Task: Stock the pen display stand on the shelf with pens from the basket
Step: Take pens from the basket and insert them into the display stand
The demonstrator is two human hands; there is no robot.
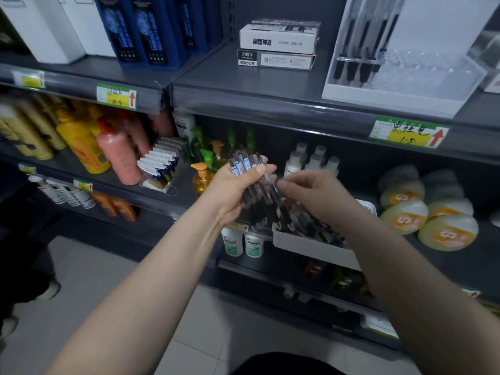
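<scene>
My left hand (238,182) grips a bundle of black pens (257,190) in front of the middle shelf. Beside it, my right hand (311,190) pinches the barrel of one pen in that bundle. Just below the hands a white basket (311,247) sits on the shelf edge, with several more pens (311,226) lying in it. On the top shelf at the right stands the white and clear pen display stand (405,74); a few black pens (354,63) stand in its left slots.
Two pen boxes (278,44) are stacked on the top shelf left of the stand. Bottles (113,155) and round packs (427,212) crowd the middle shelf. A green and yellow price label (405,132) hangs on the shelf edge. Tiled floor lies below.
</scene>
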